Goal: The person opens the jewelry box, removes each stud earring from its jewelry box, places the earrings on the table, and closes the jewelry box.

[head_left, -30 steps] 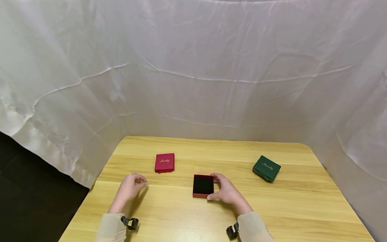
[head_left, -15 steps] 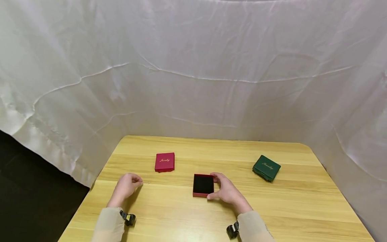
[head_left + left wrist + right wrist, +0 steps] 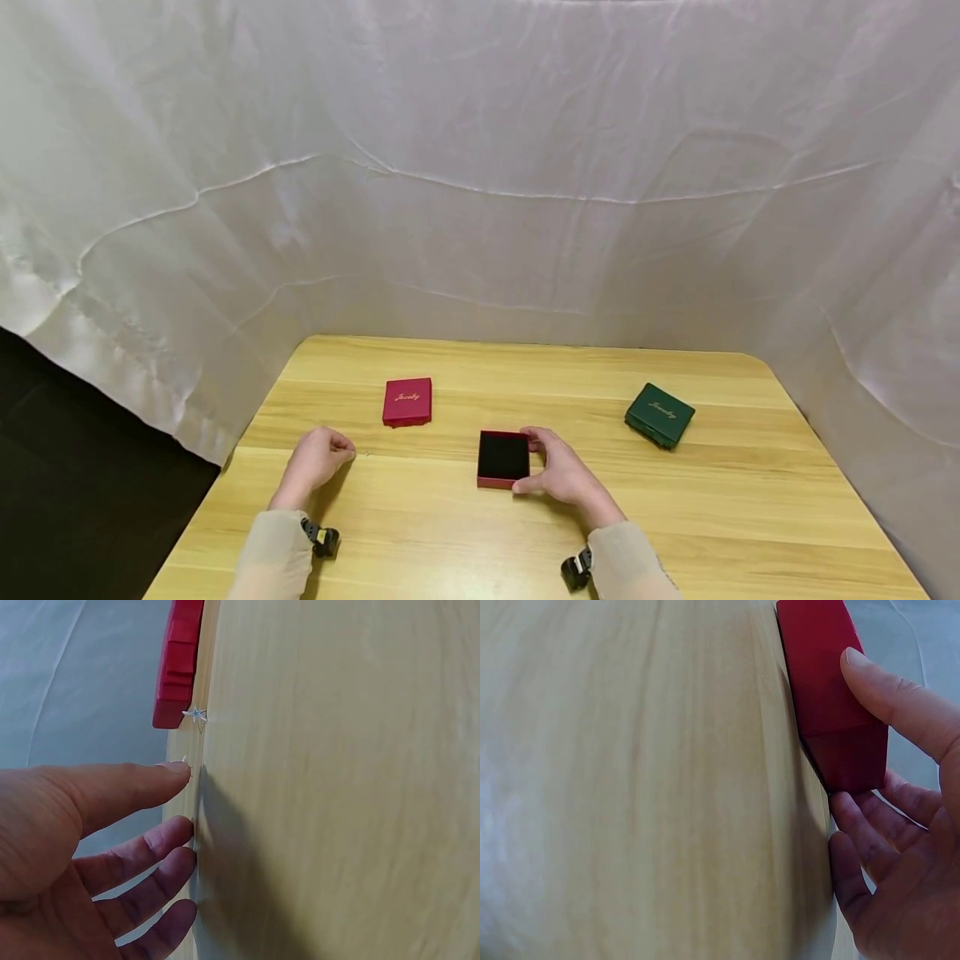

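Note:
My left hand is low over the table's left side, thumb and index tips together. In the left wrist view, thin pale points of a small star-shaped earring poke out past the thumb tip; the rest is hidden behind the thumb. Just beyond lies another star-shaped earring, silvery and outlined. My right hand grips the right side of an open red jewelry box with a black pad inside, its thumb on the near side and fingers at the far side.
A closed red jewelry box with gold lettering sits behind the left hand. A closed green jewelry box stands at an angle on the right. Pale curtains hang around the wooden table.
My left hand has drawn back slightly to the left from a small earring, which now shows on the table ahead of the fingertips. The right hand and open box stay put.

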Demonstrator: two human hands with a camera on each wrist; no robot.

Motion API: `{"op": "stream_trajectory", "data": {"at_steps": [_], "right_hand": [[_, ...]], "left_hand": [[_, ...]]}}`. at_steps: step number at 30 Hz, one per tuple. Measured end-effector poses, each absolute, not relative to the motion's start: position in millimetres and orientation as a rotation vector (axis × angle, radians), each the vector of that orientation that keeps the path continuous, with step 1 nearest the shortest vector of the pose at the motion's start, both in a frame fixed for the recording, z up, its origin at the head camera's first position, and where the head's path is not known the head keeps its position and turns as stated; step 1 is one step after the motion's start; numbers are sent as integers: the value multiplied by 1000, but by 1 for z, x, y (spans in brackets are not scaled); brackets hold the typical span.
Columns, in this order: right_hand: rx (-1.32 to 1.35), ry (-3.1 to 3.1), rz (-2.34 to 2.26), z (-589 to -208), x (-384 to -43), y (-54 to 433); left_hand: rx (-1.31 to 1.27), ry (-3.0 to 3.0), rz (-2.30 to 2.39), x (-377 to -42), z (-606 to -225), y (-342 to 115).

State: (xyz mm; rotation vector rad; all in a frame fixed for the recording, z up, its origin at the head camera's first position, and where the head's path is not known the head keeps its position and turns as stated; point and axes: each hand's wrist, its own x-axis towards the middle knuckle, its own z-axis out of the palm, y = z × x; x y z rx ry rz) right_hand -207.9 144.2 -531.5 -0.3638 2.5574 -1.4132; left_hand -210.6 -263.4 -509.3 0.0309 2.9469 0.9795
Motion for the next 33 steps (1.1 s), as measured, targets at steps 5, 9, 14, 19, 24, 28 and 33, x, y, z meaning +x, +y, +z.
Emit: {"op": "stream_trajectory", "data": {"at_steps": [5,9,14,19,24,28,33], "right_hand": [[-374,2559,-1411,-532,-208,144],[-375,2557,-1413,-532,-208,144],[-369,2555,-1415,-531,-207,144],[-362,2558,-1412,-531,-207,144],[-360,2559,-1416,-530,-207,144],[-355,2552,-1421,-530,-207,144],[-354,2543,-1426,-529,-207,145]], "left_hand": [[17,2927,1005,-209,-509,-262],[-4,2925,1002,-209,-510,-262],[8,2918,1023,-210,-511,-262],[54,2909,1043,-212,-508,-262],[82,2918,1078,-216,-503,-257],[125,2933,1143,-225,-500,-251],[193,2939,1155,-238,-500,-243]]}}
